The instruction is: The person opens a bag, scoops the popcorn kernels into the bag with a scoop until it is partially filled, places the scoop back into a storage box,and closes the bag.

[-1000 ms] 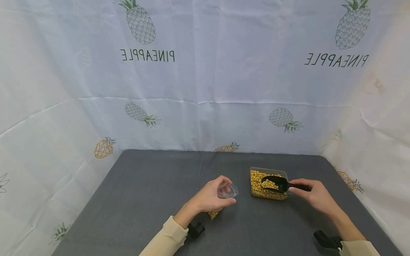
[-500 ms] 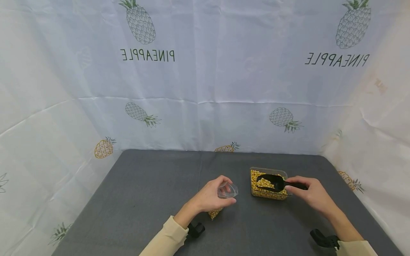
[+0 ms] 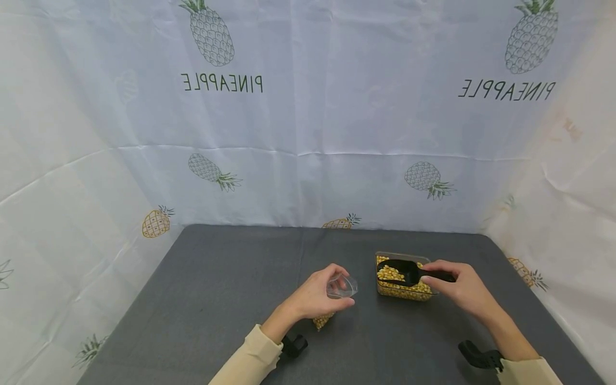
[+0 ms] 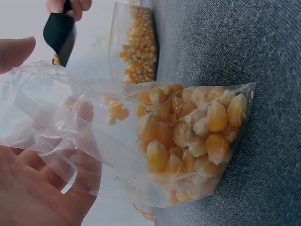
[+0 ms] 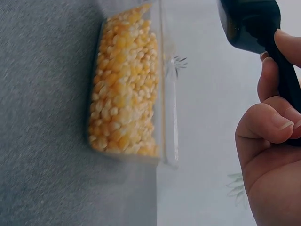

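Observation:
My right hand (image 3: 463, 287) grips the handle of a black scoop (image 3: 411, 274), which carries yellow corn kernels (image 3: 390, 273). In the head view the scoop overlaps a clear rectangular container (image 3: 405, 297) of kernels; in the right wrist view the scoop (image 5: 251, 23) is above the rim of that container (image 5: 162, 94). My left hand (image 3: 318, 293) curves round the mouth of a clear plastic bag (image 3: 343, 287), keeping it spread apart. Kernels fill the bottom of the bag (image 4: 193, 134), which stands on the table; the hand partly hides it in the head view.
The grey table (image 3: 231, 278) spreads out to the left of my hands. A white pineapple-print curtain (image 3: 337, 117) closes off the back and both sides. Dark camera mounts (image 3: 294, 346) sit at both wrists.
The right hand has moved a little left, bringing the kernel-laden scoop toward the container's left side. The left hand and the bag have stayed in place.

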`<action>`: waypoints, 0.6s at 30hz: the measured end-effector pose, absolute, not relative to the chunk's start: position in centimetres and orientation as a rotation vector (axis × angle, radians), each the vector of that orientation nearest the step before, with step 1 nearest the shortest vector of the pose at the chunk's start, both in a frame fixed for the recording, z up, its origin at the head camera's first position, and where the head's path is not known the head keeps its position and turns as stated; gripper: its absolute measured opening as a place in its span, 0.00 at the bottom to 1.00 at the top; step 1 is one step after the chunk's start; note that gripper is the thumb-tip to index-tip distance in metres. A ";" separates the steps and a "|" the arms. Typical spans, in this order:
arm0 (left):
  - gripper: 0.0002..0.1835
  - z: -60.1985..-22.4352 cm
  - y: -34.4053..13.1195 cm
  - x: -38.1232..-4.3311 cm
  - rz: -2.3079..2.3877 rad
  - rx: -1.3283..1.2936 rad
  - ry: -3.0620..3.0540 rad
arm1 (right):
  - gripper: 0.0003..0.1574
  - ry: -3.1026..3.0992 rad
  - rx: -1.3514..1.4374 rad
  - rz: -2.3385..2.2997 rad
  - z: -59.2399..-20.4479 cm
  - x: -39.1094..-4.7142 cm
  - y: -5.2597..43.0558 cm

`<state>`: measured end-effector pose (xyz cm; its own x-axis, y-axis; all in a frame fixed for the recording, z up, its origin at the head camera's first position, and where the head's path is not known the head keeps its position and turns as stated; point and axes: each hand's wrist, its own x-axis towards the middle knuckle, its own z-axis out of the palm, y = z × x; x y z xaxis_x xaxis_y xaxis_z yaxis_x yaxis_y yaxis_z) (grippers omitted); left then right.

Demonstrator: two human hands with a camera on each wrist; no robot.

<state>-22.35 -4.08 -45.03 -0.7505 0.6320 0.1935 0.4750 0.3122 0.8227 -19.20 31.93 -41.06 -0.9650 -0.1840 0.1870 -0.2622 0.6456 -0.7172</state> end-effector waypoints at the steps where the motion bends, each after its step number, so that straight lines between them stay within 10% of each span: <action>1: 0.25 -45.0 -4.1 -22.3 1.419 1.026 2.406 | 0.19 -2.757 0.384 1.229 -41.0 -19.2 31.8; 18: 0.27 -45.1 -4.0 -22.3 1.414 1.020 2.417 | 0.14 -2.705 0.541 1.264 -40.0 -19.4 29.6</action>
<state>-22.29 -4.00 -45.11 -0.7545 0.6274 0.1925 0.4752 0.3201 0.8196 -19.41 29.64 -39.99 -0.9308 -0.2726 0.2435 -0.3617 0.5906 -0.7213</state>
